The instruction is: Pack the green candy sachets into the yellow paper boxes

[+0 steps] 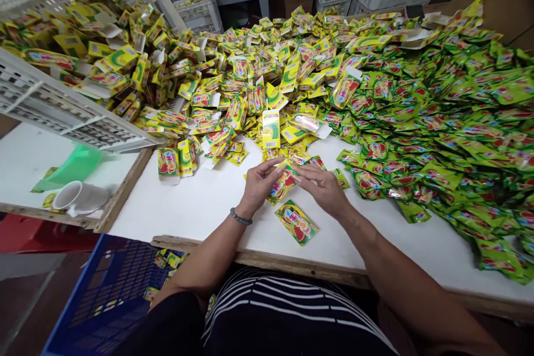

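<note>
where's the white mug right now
In the head view, the white mug is at the left, just below the green plastic piece and beside the wooden strip.

We list one dark top (292, 329), near black, its front crossed by several thin white stripes that curve with the cloth and break in places. We enter one sleeve (169, 322) on the left, plain, dark and ending above the forearm. On the left wrist we record one bracelet (241, 217): round beads, grey-green, single strand. Left hand (259, 186) and right hand (322, 186) we note as bare.
</note>
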`<state>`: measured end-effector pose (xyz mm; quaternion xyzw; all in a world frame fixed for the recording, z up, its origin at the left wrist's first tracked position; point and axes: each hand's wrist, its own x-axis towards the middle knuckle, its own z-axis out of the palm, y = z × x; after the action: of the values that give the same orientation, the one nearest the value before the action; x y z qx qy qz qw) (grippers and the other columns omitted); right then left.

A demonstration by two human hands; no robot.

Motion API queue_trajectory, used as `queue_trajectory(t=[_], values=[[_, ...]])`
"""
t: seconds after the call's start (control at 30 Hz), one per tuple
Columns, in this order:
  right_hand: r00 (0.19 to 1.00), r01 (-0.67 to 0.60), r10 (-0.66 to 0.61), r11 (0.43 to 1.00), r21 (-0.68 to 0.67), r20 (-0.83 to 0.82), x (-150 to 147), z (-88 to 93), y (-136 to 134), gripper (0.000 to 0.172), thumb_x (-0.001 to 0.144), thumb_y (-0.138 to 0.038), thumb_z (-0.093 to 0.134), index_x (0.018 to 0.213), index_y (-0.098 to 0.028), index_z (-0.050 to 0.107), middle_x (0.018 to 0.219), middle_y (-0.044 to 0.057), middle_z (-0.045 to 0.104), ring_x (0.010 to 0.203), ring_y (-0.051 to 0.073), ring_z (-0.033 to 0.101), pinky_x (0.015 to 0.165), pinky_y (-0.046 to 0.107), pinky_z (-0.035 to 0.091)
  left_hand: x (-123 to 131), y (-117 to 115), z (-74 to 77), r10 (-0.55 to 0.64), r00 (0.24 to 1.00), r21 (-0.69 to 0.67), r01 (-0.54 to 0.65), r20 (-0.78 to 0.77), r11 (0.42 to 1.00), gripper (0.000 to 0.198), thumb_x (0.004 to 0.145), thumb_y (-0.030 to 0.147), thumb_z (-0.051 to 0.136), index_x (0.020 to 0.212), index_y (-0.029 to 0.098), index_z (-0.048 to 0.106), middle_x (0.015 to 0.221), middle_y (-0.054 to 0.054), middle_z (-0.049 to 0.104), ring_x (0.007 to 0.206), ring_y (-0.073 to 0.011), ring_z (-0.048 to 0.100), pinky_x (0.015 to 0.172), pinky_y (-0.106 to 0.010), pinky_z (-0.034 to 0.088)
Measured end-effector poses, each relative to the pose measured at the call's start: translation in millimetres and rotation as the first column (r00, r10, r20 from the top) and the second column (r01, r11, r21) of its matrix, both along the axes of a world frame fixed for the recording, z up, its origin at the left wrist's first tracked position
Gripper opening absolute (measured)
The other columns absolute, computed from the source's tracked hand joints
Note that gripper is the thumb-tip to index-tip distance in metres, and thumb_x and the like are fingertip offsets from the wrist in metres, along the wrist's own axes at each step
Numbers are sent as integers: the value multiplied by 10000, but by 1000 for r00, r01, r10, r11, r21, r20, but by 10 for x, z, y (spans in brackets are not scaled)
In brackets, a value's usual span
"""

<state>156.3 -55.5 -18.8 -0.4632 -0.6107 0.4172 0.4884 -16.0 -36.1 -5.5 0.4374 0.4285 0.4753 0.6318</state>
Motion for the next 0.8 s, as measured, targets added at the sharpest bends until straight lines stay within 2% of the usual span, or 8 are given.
queue_trajectory(t=[0.17,0.37,0.47,0.53,0.63,0.67,0.73,0.8], values=[[992,123,-123,990,73,-6,-128,-15,-63,282,894,-361,547,1078,-260,734,1124,54,726,1091,238,636,1028,477,438,30,-5,75,-16,998,-79,20,54,997,558,626,359,827,1107,145,640,640,24,675,563,-100,616,582,-218,481],[981,100,-137,965,241,141,-178,2,-61,320,899,-372,546,1157,-253,695,1186,58,701,1153,235,583,1041,467,420,18,6,120,-42,998,-79,47,56,996,652,623,362,827,1171,149,545,577,73,614,485,-69,550,523,-187,421],[979,68,-111,969,237,171,-96,13,-17,324,925,-396,488,1122,-256,705,1175,54,705,1135,224,590,1020,448,435,11,-27,132,-74,997,-93,75,16,993,677,630,383,820,1189,174,501,579,85,605,465,-61,522,505,-178,394],[968,168,-195,971,168,158,27,-13,51,368,947,-421,423,1105,-242,702,1144,65,713,1101,221,605,974,428,466,20,-63,144,-267,962,-114,260,-53,959,634,653,401,803,1170,181,511,611,61,631,480,-69,530,508,-184,388],[841,423,-446,895,142,307,233,-133,187,413,930,-454,415,1083,-194,697,1048,112,727,1004,260,615,922,451,469,16,-73,150,-596,770,-85,594,-226,800,479,686,403,773,1065,161,606,758,-40,700,640,-130,620,608,-238,452],[786,443,-472,880,168,400,282,-189,229,415,917,-451,432,1094,-180,690,1056,130,720,1001,279,603,936,473,446,-2,-51,144,-582,743,-43,604,-330,796,404,718,402,744,1019,156,633,823,-69,709,716,-156,640,668,-265,471],[700,405,-435,895,188,566,331,-297,293,414,894,-416,474,1174,-167,650,1116,155,696,1042,314,572,960,511,398,-74,30,120,-302,745,77,427,-595,901,293,798,393,659,970,156,656,939,-103,702,846,-197,643,781,-311,473],[641,346,-354,925,155,681,322,-373,327,426,869,-338,514,1252,-170,596,1163,161,675,1079,340,548,958,533,371,-181,135,82,54,559,181,175,-828,968,295,821,384,632,1005,154,642,1035,-134,678,954,-246,621,847,-350,451]])
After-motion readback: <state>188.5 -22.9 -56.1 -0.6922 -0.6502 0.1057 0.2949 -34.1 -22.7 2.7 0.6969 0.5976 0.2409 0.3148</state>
